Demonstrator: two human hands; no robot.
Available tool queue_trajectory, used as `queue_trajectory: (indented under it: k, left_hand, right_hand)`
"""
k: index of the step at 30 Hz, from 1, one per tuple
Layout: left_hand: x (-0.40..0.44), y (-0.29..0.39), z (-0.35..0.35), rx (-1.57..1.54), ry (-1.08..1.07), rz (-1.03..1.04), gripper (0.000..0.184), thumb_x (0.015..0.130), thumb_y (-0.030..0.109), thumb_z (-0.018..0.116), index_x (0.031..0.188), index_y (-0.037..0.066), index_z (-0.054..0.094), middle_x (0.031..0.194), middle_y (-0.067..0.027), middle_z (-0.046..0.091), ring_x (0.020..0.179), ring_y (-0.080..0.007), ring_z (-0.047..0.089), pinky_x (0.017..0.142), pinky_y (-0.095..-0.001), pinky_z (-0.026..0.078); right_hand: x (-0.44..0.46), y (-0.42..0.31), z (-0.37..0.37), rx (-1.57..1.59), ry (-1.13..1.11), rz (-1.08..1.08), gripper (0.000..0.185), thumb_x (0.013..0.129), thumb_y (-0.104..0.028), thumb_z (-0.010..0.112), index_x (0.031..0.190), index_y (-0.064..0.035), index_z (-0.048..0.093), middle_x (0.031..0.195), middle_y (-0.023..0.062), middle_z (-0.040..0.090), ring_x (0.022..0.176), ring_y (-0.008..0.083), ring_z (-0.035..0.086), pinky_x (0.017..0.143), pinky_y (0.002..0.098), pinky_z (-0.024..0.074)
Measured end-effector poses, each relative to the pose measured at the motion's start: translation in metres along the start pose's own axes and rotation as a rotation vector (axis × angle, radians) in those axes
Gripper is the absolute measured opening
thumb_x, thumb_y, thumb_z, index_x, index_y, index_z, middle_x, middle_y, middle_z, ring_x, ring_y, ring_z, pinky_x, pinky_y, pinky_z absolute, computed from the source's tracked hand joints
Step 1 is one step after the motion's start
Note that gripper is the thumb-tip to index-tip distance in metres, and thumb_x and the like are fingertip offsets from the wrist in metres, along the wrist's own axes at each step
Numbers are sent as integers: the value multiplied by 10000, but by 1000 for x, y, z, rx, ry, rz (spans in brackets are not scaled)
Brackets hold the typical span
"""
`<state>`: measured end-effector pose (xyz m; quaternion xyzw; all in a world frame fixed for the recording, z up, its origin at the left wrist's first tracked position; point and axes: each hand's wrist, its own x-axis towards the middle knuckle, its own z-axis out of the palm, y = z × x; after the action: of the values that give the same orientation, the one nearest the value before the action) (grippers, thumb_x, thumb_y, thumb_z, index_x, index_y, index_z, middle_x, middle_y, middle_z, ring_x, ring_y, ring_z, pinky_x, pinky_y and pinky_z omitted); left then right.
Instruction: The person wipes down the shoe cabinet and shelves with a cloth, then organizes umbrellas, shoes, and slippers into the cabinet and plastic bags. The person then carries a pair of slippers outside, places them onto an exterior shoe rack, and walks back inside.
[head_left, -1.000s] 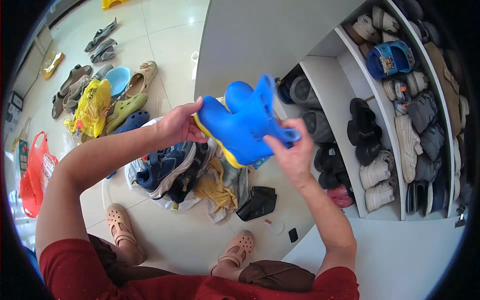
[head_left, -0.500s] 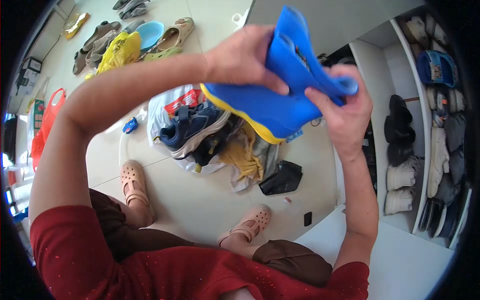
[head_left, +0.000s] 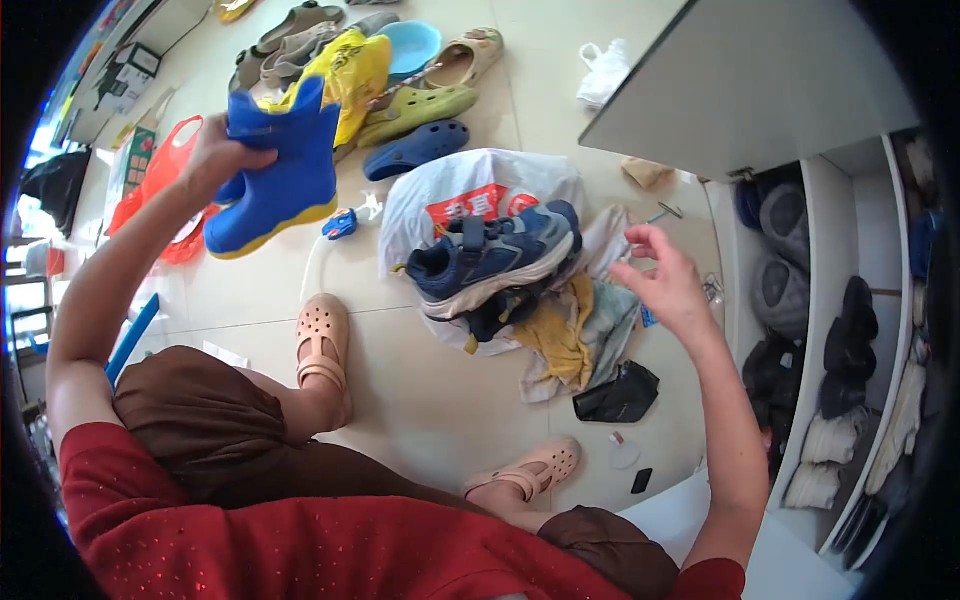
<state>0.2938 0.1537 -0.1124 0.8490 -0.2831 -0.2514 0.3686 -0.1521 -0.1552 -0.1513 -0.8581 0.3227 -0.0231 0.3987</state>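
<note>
At the left, the left hand [head_left: 228, 152] is closed around the shaft of the blue rain boots [head_left: 290, 165], which it holds up before the red plastic bag [head_left: 155, 185]. Shafts run upward; toes point lower left. The navy sneaker [head_left: 500, 252] lies between both hands. The right hand [head_left: 665, 282], half open and seemingly without anything, is well apart from the boots, near the grey-green cloth [head_left: 613, 318].

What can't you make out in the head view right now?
All in the head view:
- Second boot: mostly hidden behind the front boot.
- Left hand: fingers hidden by the front boot.
- Yellow bag: inside hidden by its plastic.
- Small black item: too small to identify.
</note>
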Motion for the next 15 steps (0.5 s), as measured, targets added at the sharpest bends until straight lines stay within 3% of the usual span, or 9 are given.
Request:
queue_trajectory:
  k: [1,4,6,7,8,10,12,13,15]
  left_hand:
    - [-6,-7,-2,59,6,-39,445,640,-28,751,1072,-19,643,968,-76,692,829,-165,655,808,-311,522]
    - [-4,-23,-10,150,-28,-35,428,622,-21,771,1032,-1,651,931,-54,685,839,-145,639,809,-304,512]
    - [-9,-25,-1,333,36,73,397,574,1,824,922,43,638,864,-12,645,798,-113,587,751,-297,500]
    - [-1,-38,-1,350,-103,122,357,567,7,825,857,60,625,842,10,627,791,-115,579,730,-299,492]
    - [7,-56,2,304,-225,335,318,570,7,813,809,86,619,817,15,618,782,-124,587,715,-299,486]
    - [8,-65,15,409,-312,608,270,611,-51,763,761,65,570,766,-41,611,725,-194,614,675,-321,490]
    - [-4,-68,21,300,-264,833,358,651,-69,746,893,69,522,723,-79,602,703,-249,626,665,-344,499]
    - [-3,-66,14,468,-351,902,445,619,-72,760,951,80,505,730,-89,612,702,-275,633,668,-349,505]
    - [5,-95,-2,488,-331,761,457,583,-106,711,961,74,527,818,-91,637,766,-291,638,707,-338,509]
  right_hand:
    - [4,-6,12,-60,24,-117,624,725,-273,806,1206,-17,504,1169,189,594,1042,330,601,900,393,478]
    - [28,-27,49,-173,137,-356,673,727,-305,804,1238,-16,474,1218,221,553,1094,357,570,930,419,455]
    - [54,-19,82,51,138,-212,693,729,-386,786,1228,-16,479,1157,248,580,1070,363,588,918,438,463]
    - [62,-27,79,64,15,-78,692,731,-401,780,1227,-15,488,1156,228,591,1085,342,585,929,419,457]
    - [67,-32,75,90,-94,69,693,734,-416,774,1226,-15,498,1155,207,601,1100,320,581,939,400,450]
    - [69,-31,69,9,-92,66,667,729,-423,770,1199,-25,514,1096,192,628,1042,296,617,896,378,479]
    - [53,-38,58,113,-76,12,660,717,-406,782,1184,-23,516,1051,170,642,964,274,638,859,358,495]
    - [41,-40,52,171,-15,-32,599,734,-340,783,1181,-38,524,1020,113,640,901,220,641,804,327,510]
    - [27,-19,33,345,108,-71,542,748,-277,774,1177,-51,532,1018,75,619,880,176,628,771,300,510]
